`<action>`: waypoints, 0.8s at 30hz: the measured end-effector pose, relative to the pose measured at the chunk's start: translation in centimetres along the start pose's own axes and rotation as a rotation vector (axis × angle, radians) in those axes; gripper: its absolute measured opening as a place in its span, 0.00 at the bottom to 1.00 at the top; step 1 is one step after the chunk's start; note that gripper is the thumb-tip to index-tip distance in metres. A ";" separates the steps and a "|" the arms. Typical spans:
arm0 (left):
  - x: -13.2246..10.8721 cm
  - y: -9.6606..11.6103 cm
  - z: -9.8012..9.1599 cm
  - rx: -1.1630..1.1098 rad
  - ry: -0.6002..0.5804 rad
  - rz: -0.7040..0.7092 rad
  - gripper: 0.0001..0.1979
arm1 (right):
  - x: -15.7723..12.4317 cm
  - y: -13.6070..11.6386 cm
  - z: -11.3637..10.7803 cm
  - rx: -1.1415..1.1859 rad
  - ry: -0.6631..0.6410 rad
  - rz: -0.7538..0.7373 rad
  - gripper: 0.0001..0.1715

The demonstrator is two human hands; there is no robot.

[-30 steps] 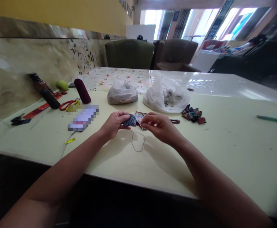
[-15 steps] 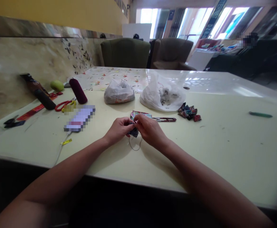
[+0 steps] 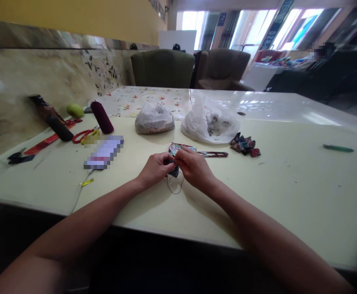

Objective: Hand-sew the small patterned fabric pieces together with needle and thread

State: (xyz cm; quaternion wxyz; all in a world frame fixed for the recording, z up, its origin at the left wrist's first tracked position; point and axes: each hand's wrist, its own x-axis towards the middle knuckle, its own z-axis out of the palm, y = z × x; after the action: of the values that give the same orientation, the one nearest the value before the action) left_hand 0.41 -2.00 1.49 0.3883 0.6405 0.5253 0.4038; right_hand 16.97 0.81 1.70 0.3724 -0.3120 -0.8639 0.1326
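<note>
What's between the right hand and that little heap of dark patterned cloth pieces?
In the head view, slim metal snips with dark red handles lie on the pale yellow table between the right hand and the heap of cloth pieces.

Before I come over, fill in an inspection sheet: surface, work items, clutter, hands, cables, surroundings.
Surface: pale yellow table, a few dark specks at the right.
Work items: dark fabric piece in hand, thin thread looping below; patterned piece and snips just beyond; fabric pile to the right.
Clutter: two white plastic bags, maroon cylinder, scissors, green apple, slim green item.
Hands: left hand holds the fabric; right hand is pinched closed beside it, its grip too small to tell.
Cables: white cable from a blurred phone-like device to the near edge.
Surroundings: green chair and brown chair beyond.
</note>
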 end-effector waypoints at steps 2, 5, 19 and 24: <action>0.0 0.0 0.0 0.011 0.019 0.021 0.10 | 0.0 -0.4 -0.2 0.083 0.044 -0.044 0.12; 0.2 0.1 -0.2 -0.023 0.075 0.012 0.08 | 0.2 -1.0 -0.6 0.387 0.141 0.046 0.10; 3.4 -3.2 -4.0 -0.334 0.474 -0.117 0.08 | 1.8 5.9 -8.5 0.867 0.619 0.381 0.14; 4.2 -4.5 -4.6 -0.329 0.530 -0.135 0.08 | 1.0 8.8 -10.8 0.718 1.101 0.449 0.10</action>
State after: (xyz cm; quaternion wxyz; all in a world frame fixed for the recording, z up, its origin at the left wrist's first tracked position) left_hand -4.97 3.11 -0.50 0.3621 0.4054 0.5772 0.6094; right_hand 28.21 8.20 5.61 0.8003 -0.3625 -0.3665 0.3063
